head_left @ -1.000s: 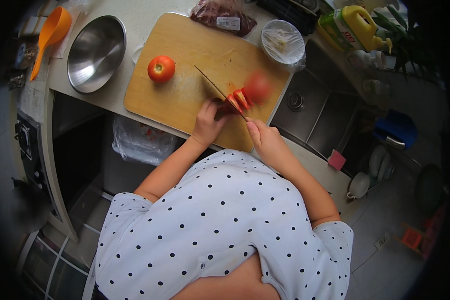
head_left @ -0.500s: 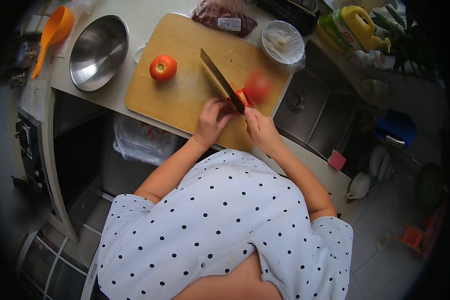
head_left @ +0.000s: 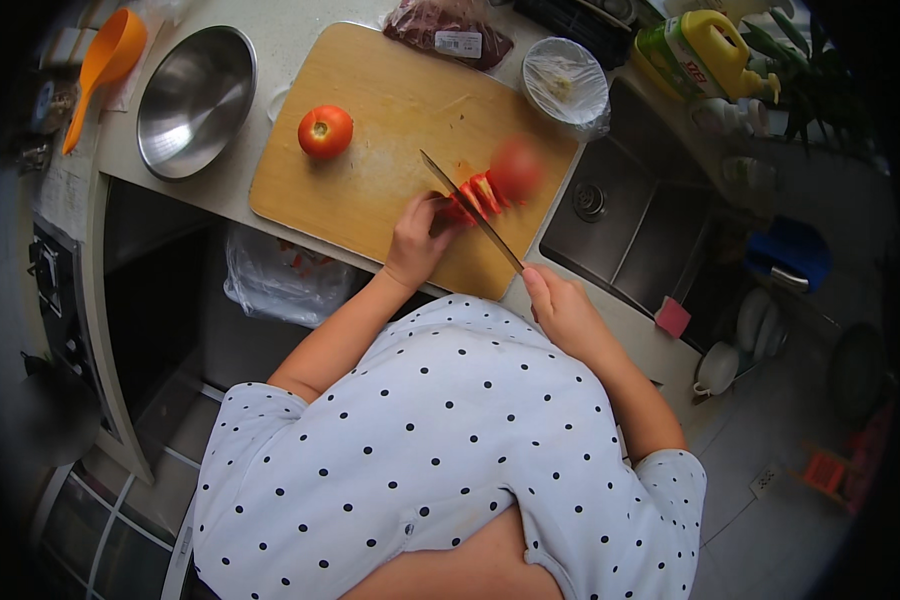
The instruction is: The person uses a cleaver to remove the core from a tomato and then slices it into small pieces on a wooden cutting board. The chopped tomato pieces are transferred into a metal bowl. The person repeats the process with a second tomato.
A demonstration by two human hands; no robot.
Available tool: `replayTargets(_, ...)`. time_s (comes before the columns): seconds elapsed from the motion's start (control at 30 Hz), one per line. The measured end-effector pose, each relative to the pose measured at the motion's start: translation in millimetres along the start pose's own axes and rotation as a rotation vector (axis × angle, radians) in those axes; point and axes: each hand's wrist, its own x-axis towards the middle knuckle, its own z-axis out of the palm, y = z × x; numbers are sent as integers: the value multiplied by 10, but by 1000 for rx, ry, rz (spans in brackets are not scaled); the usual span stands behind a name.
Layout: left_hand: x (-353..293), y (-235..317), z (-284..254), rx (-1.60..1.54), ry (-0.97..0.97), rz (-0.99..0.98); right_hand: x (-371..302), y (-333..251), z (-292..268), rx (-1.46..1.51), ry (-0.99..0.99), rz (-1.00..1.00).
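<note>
My right hand (head_left: 567, 312) grips the handle of a long kitchen knife (head_left: 494, 238), its blade slanting across the right part of a wooden cutting board (head_left: 370, 85). Left of the blade, the curled fingers of my left hand (head_left: 415, 243) hold a red tomato piece (head_left: 456, 211) against the board; the fingers partly cover it. Just right of the blade lie several cut tomato slices (head_left: 484, 192). Beside them sits a round, blurred red tomato (head_left: 516, 168). A whole tomato (head_left: 325, 132) rests at the board's left, apart from both hands.
Left of the board stands a steel bowl (head_left: 196, 104), with an orange ladle (head_left: 108, 60) beyond it. Bagged dark red meat (head_left: 448, 30) and a film-covered bowl (head_left: 565, 82) lie along the far edge. A steel sink (head_left: 610, 225) adjoins on the right. A plastic-lined bin (head_left: 280, 280) hangs below the counter.
My right hand has drawn the knife back toward me and to the right. More slices now show beside the blade. My left hand has stayed nearly in place.
</note>
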Motion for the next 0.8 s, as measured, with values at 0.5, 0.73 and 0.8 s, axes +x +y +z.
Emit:
replayTargets(0.5, -87, -68, 73, 35, 10, 42, 226, 261, 279, -67, 113, -122)
replayTargets(0.73, -94, -46, 40, 81, -60, 31, 509, 49, 392, 3, 125, -162)
replayTargets(0.8, -57, -40, 54, -12, -65, -22, 339, 89, 282, 68, 98, -115)
